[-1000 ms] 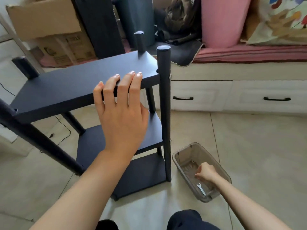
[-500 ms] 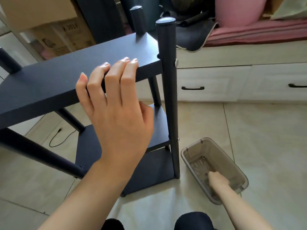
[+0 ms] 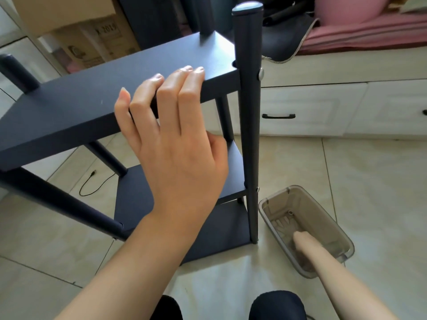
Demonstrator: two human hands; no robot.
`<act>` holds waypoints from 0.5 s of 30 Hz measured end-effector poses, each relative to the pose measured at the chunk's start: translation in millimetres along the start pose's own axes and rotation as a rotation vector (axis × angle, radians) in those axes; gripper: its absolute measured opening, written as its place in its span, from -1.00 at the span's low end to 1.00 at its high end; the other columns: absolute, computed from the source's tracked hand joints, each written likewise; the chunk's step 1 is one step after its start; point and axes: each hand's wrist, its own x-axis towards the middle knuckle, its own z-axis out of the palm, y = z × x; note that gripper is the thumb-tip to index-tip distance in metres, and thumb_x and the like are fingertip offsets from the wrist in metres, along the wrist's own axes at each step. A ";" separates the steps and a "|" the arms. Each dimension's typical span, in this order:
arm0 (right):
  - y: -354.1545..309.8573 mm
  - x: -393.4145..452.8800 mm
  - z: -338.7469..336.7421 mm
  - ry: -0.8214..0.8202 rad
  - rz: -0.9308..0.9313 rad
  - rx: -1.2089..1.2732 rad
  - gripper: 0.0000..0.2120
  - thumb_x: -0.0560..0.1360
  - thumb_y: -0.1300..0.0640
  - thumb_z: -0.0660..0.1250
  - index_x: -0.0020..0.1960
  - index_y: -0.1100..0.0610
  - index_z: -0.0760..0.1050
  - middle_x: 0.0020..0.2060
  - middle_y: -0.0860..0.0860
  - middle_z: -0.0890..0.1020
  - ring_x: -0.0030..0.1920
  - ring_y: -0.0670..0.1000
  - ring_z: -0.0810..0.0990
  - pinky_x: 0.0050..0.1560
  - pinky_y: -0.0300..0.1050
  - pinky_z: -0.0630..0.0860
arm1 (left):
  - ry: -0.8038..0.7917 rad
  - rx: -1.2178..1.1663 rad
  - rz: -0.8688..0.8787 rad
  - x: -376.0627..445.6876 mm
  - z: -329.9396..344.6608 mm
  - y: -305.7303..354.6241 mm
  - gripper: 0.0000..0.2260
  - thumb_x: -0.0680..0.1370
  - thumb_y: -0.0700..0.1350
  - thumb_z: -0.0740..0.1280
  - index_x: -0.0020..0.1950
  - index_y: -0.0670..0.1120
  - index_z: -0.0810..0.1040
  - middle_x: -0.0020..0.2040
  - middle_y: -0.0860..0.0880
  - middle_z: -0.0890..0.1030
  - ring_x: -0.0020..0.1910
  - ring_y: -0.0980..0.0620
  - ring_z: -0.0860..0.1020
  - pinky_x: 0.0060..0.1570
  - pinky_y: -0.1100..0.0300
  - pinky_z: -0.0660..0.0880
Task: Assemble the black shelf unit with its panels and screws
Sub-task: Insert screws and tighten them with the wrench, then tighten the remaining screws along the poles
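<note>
Left hand: fingers draped over the near edge of the top panel, fingertips on its upper face, thumb tucked under the edge, gripping it. Right hand: reaching down inside a translucent grey plastic bin, blurred and partly hidden by the bin wall; cannot tell whether the fingers are spread or pinching anything. Black shelf unit: standing upright on the tiled floor, directly ahead, between both forearms. Three panels visible, top, middle and bottom, stacked one above another. Near right post: round, capped at the top, running from above the top panel down to the floor, with a silver screw head at top-panel level and a smaller one at middle-panel level. Bin on the floor just beside the foot of that post. Behind the unit: cardboard boxes to the left, white drawers with black handles to the right, pink cushions above them. Thin black cable on the floor under the unit's left side.
</note>
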 end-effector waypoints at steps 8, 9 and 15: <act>-11.7 -11.6 -27.3 0.041 -0.047 -0.017 -0.91 0.59 0.32 0.08 -0.03 0.16 0.28 -0.03 0.12 0.49 -0.02 0.11 0.47 0.00 -0.05 0.45 | -0.101 -0.048 0.018 0.7 -7.1 -5.8 -0.40 0.36 -0.29 0.33 0.43 -0.19 0.46 0.39 -0.12 0.50 0.41 -0.21 0.41 0.50 -0.16 0.08; -17.3 -16.1 -34.1 0.027 -0.051 -0.019 -0.91 0.58 0.33 0.11 0.03 0.17 0.27 0.06 0.16 0.52 0.01 0.12 0.52 -0.05 -0.07 0.45 | -0.120 -0.058 0.034 0.5 -8.7 -7.9 -0.40 0.37 -0.29 0.33 0.44 -0.19 0.44 0.41 -0.12 0.49 0.42 -0.21 0.40 0.51 -0.15 0.08; -39.9 -61.7 -70.5 0.104 -0.205 -0.042 -0.89 0.57 0.29 0.17 0.05 0.15 0.28 -0.08 0.12 0.50 -0.06 0.15 0.55 -0.16 -0.03 0.43 | -0.217 -0.219 0.114 -4.6 -27.4 -24.1 -0.41 0.45 -0.29 0.26 0.50 -0.24 0.34 0.47 -0.16 0.43 0.55 -0.17 0.28 0.56 -0.15 0.07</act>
